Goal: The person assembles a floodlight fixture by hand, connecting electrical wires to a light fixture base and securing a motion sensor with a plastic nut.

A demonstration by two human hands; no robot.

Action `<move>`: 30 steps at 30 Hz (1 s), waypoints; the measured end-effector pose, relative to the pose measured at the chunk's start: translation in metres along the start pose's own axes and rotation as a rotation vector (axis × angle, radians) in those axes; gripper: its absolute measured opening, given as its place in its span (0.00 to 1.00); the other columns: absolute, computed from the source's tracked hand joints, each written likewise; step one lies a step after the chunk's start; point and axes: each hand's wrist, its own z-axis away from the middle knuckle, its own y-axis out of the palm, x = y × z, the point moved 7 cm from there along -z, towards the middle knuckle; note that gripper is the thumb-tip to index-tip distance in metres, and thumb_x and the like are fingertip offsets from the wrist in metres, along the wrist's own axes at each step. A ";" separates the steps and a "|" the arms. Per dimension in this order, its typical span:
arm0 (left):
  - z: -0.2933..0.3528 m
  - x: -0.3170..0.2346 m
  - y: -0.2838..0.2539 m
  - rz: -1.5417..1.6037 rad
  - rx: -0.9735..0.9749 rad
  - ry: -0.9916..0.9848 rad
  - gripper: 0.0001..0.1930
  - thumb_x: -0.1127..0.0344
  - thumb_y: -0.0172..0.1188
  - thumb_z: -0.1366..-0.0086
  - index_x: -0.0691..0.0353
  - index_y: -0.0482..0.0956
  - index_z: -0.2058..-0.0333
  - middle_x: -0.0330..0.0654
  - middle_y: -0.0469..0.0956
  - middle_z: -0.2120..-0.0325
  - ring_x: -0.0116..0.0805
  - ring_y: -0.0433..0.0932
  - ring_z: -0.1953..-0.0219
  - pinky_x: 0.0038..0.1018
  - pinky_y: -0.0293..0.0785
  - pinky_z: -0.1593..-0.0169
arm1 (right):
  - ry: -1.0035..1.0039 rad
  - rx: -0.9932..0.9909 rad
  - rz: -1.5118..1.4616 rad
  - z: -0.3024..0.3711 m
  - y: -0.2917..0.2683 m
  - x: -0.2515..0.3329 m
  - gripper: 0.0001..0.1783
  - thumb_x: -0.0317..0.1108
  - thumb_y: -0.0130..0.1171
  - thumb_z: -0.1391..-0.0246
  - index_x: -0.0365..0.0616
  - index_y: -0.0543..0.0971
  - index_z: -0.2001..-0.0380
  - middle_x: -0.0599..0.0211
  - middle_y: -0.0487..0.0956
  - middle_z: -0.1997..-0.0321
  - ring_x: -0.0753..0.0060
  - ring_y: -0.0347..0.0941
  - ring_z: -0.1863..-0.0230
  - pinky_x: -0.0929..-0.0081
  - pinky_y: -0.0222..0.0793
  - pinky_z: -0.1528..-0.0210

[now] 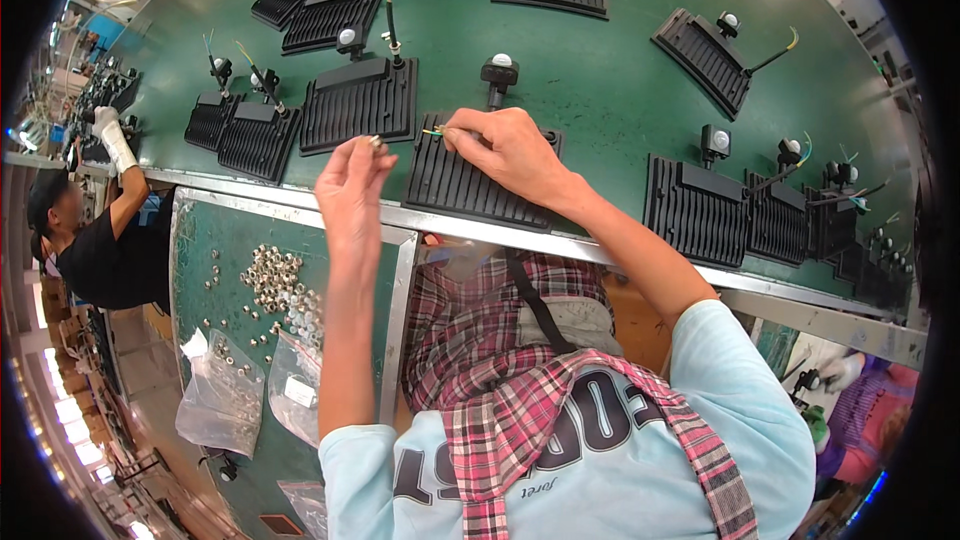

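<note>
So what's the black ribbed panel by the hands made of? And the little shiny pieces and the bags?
The black ribbed panel looks like matte-coated metal, with stiff, straight ridges, though hard plastic is possible. The little shiny pieces seem to be metal: silvery, with bright glints. The bags look like thin, clear plastic: crinkled, glossy and see-through.

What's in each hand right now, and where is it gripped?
Left hand: small metal fitting, pinched; the exact part gripped is hidden. Right hand: thin wires, pinched with a short length sticking out leftward.
</note>
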 end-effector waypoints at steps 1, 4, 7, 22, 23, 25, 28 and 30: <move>-0.003 0.007 0.013 0.156 0.052 -0.003 0.09 0.66 0.61 0.32 0.66 0.78 0.60 0.42 0.81 0.65 0.28 0.80 0.63 0.27 0.78 0.49 | 0.003 -0.008 0.006 0.001 -0.001 -0.002 0.12 0.38 0.56 0.40 0.40 0.80 0.67 0.52 0.75 0.80 0.49 0.74 0.76 0.59 0.68 0.71; -0.003 0.018 0.035 0.195 0.044 -0.014 0.10 0.66 0.62 0.33 0.67 0.77 0.60 0.43 0.81 0.65 0.28 0.80 0.64 0.27 0.77 0.50 | -0.006 -0.052 0.003 0.001 -0.003 -0.004 0.12 0.38 0.56 0.41 0.40 0.80 0.67 0.53 0.76 0.80 0.49 0.74 0.76 0.58 0.69 0.71; -0.003 0.025 0.045 0.218 0.079 -0.008 0.08 0.67 0.60 0.32 0.66 0.77 0.60 0.43 0.81 0.65 0.29 0.80 0.63 0.27 0.77 0.49 | -0.007 -0.060 -0.002 0.001 -0.005 -0.003 0.11 0.37 0.56 0.42 0.41 0.80 0.67 0.53 0.77 0.79 0.49 0.75 0.75 0.58 0.69 0.71; -0.001 0.020 0.059 0.171 0.131 0.036 0.09 0.69 0.58 0.31 0.68 0.77 0.57 0.42 0.80 0.64 0.27 0.79 0.62 0.26 0.75 0.49 | -0.029 -0.050 0.043 0.000 -0.002 -0.002 0.11 0.38 0.56 0.42 0.40 0.78 0.70 0.54 0.77 0.79 0.49 0.75 0.75 0.57 0.69 0.71; 0.001 0.020 0.062 0.155 0.125 0.010 0.11 0.69 0.58 0.31 0.70 0.77 0.54 0.42 0.80 0.64 0.27 0.79 0.62 0.25 0.75 0.49 | -0.031 -0.064 0.031 0.001 -0.003 -0.002 0.11 0.37 0.56 0.42 0.40 0.77 0.70 0.54 0.77 0.79 0.49 0.75 0.75 0.57 0.69 0.71; 0.001 0.023 0.066 0.143 0.126 -0.015 0.13 0.68 0.57 0.30 0.72 0.76 0.52 0.42 0.80 0.63 0.27 0.78 0.62 0.25 0.75 0.49 | -0.033 -0.083 0.025 0.002 -0.005 -0.004 0.11 0.37 0.56 0.42 0.40 0.77 0.71 0.54 0.77 0.79 0.49 0.75 0.74 0.57 0.69 0.71; 0.000 0.029 0.062 0.138 0.127 -0.042 0.16 0.67 0.57 0.30 0.74 0.75 0.49 0.42 0.80 0.63 0.26 0.78 0.62 0.24 0.75 0.50 | -0.077 -0.092 0.030 0.002 -0.006 -0.001 0.11 0.37 0.55 0.41 0.40 0.76 0.71 0.54 0.77 0.78 0.49 0.75 0.74 0.57 0.69 0.71; 0.001 0.029 0.060 0.152 0.124 -0.057 0.16 0.67 0.57 0.30 0.73 0.76 0.50 0.41 0.80 0.64 0.25 0.78 0.63 0.23 0.75 0.50 | -0.088 -0.034 0.057 0.000 -0.004 0.001 0.10 0.36 0.54 0.41 0.39 0.75 0.71 0.54 0.77 0.76 0.48 0.75 0.73 0.57 0.69 0.71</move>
